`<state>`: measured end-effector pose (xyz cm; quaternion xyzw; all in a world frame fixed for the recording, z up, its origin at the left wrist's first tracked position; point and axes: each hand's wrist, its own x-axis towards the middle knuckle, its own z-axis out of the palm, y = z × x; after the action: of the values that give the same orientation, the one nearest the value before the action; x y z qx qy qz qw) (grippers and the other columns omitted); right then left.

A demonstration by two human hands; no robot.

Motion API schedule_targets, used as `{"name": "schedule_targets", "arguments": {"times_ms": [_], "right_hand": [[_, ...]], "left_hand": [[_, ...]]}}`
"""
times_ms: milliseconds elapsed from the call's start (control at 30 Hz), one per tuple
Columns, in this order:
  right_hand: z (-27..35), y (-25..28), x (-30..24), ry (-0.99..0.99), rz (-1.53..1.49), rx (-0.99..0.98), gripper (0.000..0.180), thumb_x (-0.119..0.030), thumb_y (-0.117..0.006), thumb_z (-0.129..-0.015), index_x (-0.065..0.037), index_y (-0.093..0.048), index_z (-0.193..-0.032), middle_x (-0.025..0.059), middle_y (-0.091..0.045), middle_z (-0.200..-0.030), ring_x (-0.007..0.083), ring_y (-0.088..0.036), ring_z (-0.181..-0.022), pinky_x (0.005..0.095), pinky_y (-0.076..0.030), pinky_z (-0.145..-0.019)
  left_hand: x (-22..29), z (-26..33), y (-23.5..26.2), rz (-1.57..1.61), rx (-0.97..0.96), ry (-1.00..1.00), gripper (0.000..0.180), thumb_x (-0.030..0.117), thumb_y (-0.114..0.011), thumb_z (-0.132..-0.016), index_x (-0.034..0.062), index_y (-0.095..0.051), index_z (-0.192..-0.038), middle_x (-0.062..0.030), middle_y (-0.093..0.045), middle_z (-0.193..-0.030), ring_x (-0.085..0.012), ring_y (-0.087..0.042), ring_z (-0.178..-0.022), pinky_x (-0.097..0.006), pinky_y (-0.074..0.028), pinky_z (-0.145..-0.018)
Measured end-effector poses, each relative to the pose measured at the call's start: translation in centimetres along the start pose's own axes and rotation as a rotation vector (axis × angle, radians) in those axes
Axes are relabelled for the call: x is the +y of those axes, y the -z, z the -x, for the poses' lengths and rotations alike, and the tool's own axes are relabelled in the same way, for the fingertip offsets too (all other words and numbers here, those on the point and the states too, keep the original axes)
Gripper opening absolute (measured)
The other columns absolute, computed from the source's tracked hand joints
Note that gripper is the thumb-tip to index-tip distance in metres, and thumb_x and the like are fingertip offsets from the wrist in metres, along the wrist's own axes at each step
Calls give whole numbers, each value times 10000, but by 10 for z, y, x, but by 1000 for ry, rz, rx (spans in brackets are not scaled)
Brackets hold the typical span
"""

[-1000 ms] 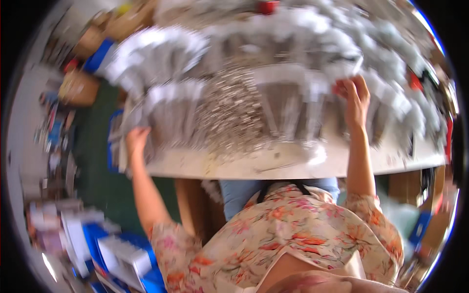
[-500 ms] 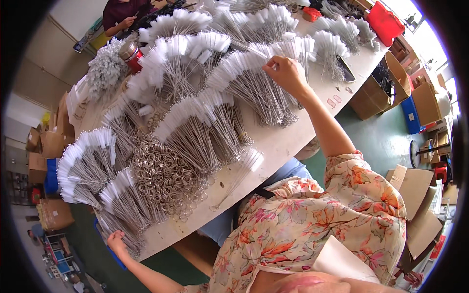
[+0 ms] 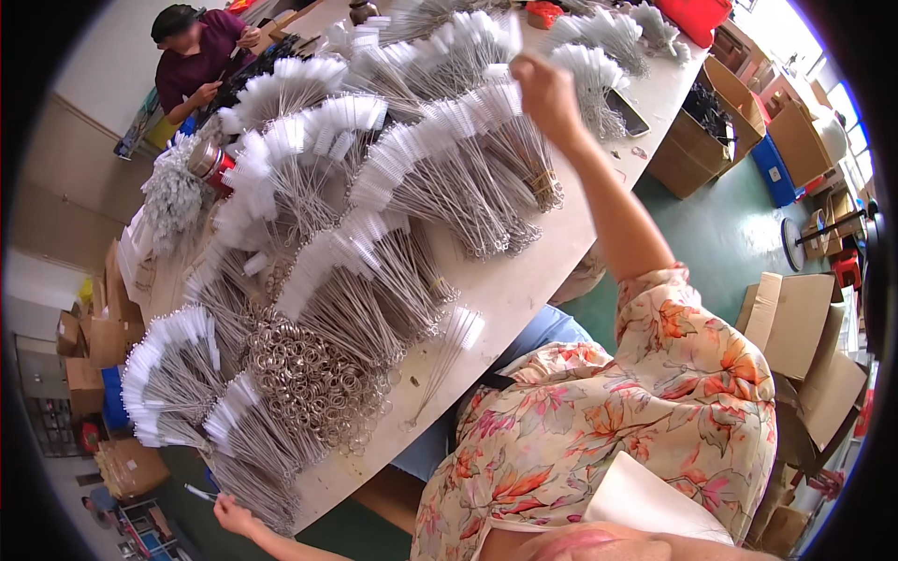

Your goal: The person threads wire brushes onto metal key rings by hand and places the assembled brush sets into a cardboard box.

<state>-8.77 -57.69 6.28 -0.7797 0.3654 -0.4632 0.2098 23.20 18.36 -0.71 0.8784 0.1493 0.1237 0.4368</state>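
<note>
Head view: wire-stemmed bristle brushes (image 3: pixel 440 164) fanned all over my bench (image 3: pixel 514 280)
Left hand (image 3: pixel 234 514) pinches a slim pale stick (image 3: pixel 198 492) off the bench's left end; right hand (image 3: pixel 547 93) is curled by some brushes, too blurry to tell if it's gripping. Probably light, springy; I'd grab stems, not bristles.

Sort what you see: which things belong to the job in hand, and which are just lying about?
Likely part of the job:
white-headed wire brushes, laid in bunches, the right hand over the far ones
metal rings, heaped among them
thin pale piece, in the left hand

Apparently lying about:
dark phone-like slab
red flask
open cardboard box
</note>
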Motion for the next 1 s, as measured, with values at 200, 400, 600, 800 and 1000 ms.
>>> {"name": "schedule_targets", "arguments": {"times_ms": [200, 400, 600, 800, 1000], "right_hand": [[-85, 58, 129, -167, 231, 67, 267, -316, -499, -803, -195, -666, -972, 91, -659, -916, 254, -629, -884, 359, -487, -756], [-79, 43, 197, -550, 693, -31, 398, -427, -519, -747, -135, -673, -969, 135, -639, -1000, 327, -599, -958, 427, -474, -801], [-107, 63, 364, -363, 654, -204, 546, -562, -482, -795, -90, -667, -996, 108, -653, -989, 265, -604, -938, 370, -452, -823], [-117, 19, 321, -71, 486, -270, 470, -523, -527, -813, -116, -670, -999, 94, -663, -928, 245, -615, -890, 335, -453, -796], [-156, 43, 253, 43, 663, -202, 448, -541, -551, -795, -162, -665, -1006, 72, -665, -879, 201, -627, -807, 318, -464, -724]], "left_hand": [[39, 42, -3, 304, 106, -22, 252, 238, -566, -871, 53, -594, -1039, 8, -478, -721, -50, -395, -568, -207, -328, -466], [68, 105, 21, 529, -247, 67, 274, 224, -566, -868, 22, -580, -1052, 36, -412, -688, -21, -335, -521, -167, -270, -410], [124, 149, -49, 1376, -718, 227, 268, 99, -477, -906, -54, -465, -1126, 2, -416, -739, -36, -340, -531, -159, -281, -389], [165, 195, -82, 1225, -580, 97, 169, 146, -556, -879, 9, -605, -964, -76, -632, -797, -121, -611, -642, -262, -553, -526], [165, 215, -91, 1201, -571, 84, 176, 171, -554, -883, 28, -606, -971, -52, -631, -812, -106, -598, -638, -257, -551, -526]]}}
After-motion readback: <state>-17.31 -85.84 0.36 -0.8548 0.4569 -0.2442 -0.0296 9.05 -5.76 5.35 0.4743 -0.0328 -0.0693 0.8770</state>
